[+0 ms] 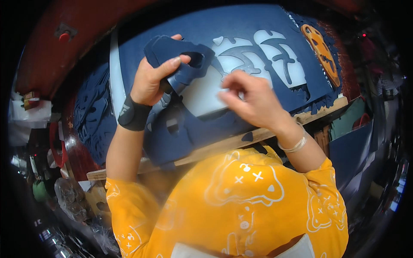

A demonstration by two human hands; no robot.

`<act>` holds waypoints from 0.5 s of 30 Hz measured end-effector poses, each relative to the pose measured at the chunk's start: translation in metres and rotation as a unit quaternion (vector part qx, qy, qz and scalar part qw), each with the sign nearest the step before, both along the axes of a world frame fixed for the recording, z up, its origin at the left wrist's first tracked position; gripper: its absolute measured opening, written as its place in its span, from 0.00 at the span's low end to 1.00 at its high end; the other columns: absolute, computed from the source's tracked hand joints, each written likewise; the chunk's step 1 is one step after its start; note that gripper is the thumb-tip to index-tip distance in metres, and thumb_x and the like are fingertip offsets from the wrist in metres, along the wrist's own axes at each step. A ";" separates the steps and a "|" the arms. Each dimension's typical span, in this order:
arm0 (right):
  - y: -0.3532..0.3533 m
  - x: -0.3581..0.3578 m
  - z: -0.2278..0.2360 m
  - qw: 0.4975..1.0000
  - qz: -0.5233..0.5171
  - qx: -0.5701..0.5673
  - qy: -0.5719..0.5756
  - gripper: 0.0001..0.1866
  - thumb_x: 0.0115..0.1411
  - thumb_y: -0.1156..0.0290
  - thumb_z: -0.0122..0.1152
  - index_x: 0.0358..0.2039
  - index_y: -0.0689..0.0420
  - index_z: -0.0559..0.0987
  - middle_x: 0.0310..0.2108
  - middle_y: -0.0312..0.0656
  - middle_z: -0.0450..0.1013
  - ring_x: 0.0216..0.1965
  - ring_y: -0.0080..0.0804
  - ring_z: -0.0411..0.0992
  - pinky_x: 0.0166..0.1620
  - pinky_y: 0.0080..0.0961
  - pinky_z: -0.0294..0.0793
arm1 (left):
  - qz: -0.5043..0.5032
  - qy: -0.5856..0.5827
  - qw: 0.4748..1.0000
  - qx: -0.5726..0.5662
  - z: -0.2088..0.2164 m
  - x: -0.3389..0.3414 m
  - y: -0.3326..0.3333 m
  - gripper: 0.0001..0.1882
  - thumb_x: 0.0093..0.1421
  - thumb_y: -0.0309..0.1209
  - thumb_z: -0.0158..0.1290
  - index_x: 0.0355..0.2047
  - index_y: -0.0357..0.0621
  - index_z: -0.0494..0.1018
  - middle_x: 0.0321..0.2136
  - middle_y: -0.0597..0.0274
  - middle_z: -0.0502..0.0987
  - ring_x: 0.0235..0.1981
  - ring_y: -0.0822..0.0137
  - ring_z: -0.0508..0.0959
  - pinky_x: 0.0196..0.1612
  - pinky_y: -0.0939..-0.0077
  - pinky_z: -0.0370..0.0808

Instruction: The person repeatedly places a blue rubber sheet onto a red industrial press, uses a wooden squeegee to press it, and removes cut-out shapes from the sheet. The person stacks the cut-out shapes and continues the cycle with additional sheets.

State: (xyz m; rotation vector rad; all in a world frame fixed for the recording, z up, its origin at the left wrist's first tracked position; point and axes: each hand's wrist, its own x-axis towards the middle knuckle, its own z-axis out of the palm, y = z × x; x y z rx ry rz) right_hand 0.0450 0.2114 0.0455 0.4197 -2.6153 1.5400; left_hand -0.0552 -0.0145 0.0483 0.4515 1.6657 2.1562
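Observation:
My left hand (155,75), with a black wristband, grips dark blue cut sheet pieces (175,53) that look stacked, the thumb lying beside an oval hole in them. My right hand (251,96) hovers over the white board (206,101), its fingers loosely curled and slightly blurred. Nothing shows between its thumb and forefinger. Beyond it lies the dark blue sheet (275,19), with curved shoe-part-like outlines cut through so that white shows. A small whitish triangular bit (218,41) rests at the left outline. Part of the sheet hangs below my left hand.
An orange cutting die (320,53) lies at the right of the sheet. Blue offcuts (92,112) are heaped at the left and along the right edge. A wooden strip (241,139) borders the near side. A red button (64,37) sits on the dark red machine frame.

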 end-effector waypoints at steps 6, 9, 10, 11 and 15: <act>-0.043 -0.032 0.007 0.996 -0.022 0.031 -0.082 0.16 0.57 0.60 0.62 0.34 0.62 0.75 0.24 0.41 0.76 0.27 0.27 0.75 0.33 0.22 0.73 | 0.015 0.048 0.998 -0.042 0.000 0.015 0.009 0.32 0.55 0.31 0.58 0.58 0.32 0.61 0.39 0.59 0.78 0.44 0.68 0.76 0.52 0.73 0.71; -0.034 -0.038 -0.001 0.987 0.028 -0.074 -0.137 0.16 0.60 0.60 0.59 0.29 0.61 0.76 0.22 0.40 0.76 0.25 0.27 0.74 0.31 0.24 0.72 | -0.014 0.087 0.994 -0.061 0.000 0.005 0.002 0.30 0.59 0.32 0.54 0.60 0.34 0.60 0.37 0.58 0.77 0.39 0.68 0.78 0.43 0.78 0.76; -0.027 -0.037 -0.005 0.991 0.047 -0.061 -0.108 0.16 0.60 0.60 0.56 0.24 0.62 0.74 0.21 0.45 0.75 0.27 0.43 0.76 0.32 0.32 0.73 | 0.024 0.083 0.995 -0.058 0.001 -0.004 -0.004 0.27 0.61 0.32 0.53 0.58 0.34 0.61 0.35 0.57 0.78 0.35 0.68 0.78 0.40 0.78 0.77; -0.021 -0.036 -0.010 0.995 0.036 0.012 -0.096 0.15 0.59 0.62 0.56 0.24 0.61 0.74 0.21 0.45 0.74 0.26 0.44 0.74 0.31 0.33 0.73 | 0.029 0.101 0.994 -0.006 0.000 -0.015 -0.010 0.25 0.62 0.33 0.51 0.57 0.35 0.63 0.34 0.55 0.79 0.32 0.68 0.79 0.37 0.78 0.77; 0.003 -0.019 -0.036 0.985 0.025 0.147 0.089 0.11 0.56 0.69 0.56 0.20 0.59 0.70 0.16 0.45 0.66 0.20 0.45 0.66 0.25 0.33 0.66 | 0.232 0.078 0.952 0.183 0.027 -0.100 -0.066 0.20 0.67 0.28 0.40 0.58 0.37 0.59 0.44 0.45 0.74 0.46 0.55 0.77 0.45 0.69 0.79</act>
